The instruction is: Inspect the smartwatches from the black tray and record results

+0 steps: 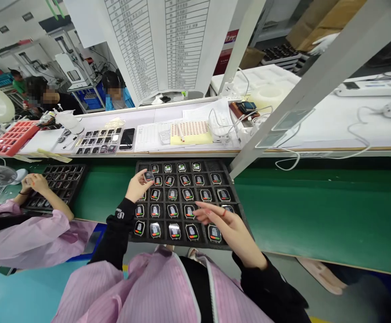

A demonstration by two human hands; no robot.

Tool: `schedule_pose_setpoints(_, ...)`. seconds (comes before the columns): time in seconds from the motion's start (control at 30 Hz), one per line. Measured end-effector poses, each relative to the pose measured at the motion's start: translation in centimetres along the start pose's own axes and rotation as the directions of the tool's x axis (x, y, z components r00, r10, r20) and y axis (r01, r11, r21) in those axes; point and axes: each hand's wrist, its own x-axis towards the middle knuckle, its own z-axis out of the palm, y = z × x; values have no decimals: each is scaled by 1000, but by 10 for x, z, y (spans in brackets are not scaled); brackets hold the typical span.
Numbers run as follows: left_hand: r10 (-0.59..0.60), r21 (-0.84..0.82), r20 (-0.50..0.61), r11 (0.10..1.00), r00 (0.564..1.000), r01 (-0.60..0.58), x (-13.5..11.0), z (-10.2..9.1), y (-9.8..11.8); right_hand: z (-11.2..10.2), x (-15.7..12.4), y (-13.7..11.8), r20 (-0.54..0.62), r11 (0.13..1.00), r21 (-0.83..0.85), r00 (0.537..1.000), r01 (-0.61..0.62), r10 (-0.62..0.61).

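Observation:
A black compartment tray (234, 194) lies on the green bench in front of me, filled with several small smartwatch bodies with lit screens (188, 194). My left hand (136, 185) pinches one watch body (148, 176) just above the tray's upper left cells. Fingers spread, my right hand (227, 226) hovers over the tray's lower right area, fingertips near a watch body in the middle row, holding nothing.
A co-worker in a pink coat sits at my left, hands (34, 183) over a second black tray (76, 172). The raised shelf behind carries a red tray (12, 137), a phone (127, 138), papers, cables and a slanted white post (303, 89). More people sit farther back.

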Motion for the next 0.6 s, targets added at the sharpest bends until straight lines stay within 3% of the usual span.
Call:
schedule_pose_setpoints(0.13, -56, 273, -53, 960, 997, 68, 60, -19, -43, -13, -9, 20, -122, 996, -56, 991, -66, 59)
schedule_pose_setpoints(0.27, -17, 476, 52, 879, 998, -10, 99, -23, -60, -19, -12, 23, -250, 993, -47, 963, -111, 96)
schedule_pose_setpoints(0.47, -75, 548, 207, 835, 976, -52, 118, -27, -64, -15, 4, 20, -307, 992, -47, 946, -121, 100)
schedule_pose_setpoints(0.6, 7, 667, 149, 737, 989, -106, 115, -28, -50, -24, 41, 27, -235, 990, -105, 969, -98, 71)
